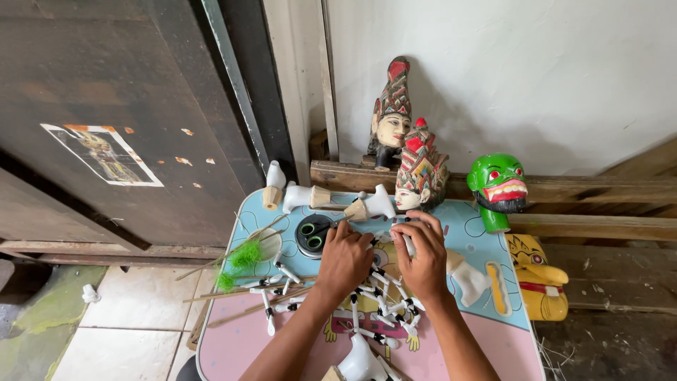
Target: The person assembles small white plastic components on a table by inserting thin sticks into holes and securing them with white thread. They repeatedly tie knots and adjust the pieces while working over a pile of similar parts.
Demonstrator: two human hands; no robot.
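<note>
1. Head view. The small white puppet arm piece (408, 244) sits pinched at the fingertips of the right hand (425, 259), just in front of the crowned puppet head (420, 173) that stands at the far edge of the small table (493, 233). It looks like a thin, painted stick with dark bands: I judge it light, stiff and easy to snap, with a smooth coat that may slip. The safest hold seems to be across its middle, between thumb and forefinger, not at the thin ends.
2. The right hand has its fingers curled and closed on that piece, knuckles up; how tightly it grips I cannot tell.
3. The left hand (345, 257) lies just left of the right one, nearer to the person than the crowned puppet head. Its fingers are bent down onto the pile of white arm pieces (381, 303); whether they hold one is hidden under the palm.
4. Left of the crowned puppet head, a round black holder with green-handled scissors (312, 236) stands just beside the left hand.
5. Right of the crowned puppet head stands a green mask-faced head (498, 185), and beyond it a yellow figure (539, 279) off the table's edge.
6. Behind the crowned puppet head, a taller painted head (392, 116) leans by the wall.
7. Far left of it lie thin wooden sticks (243, 293) and a green tuft (245, 255).
</note>
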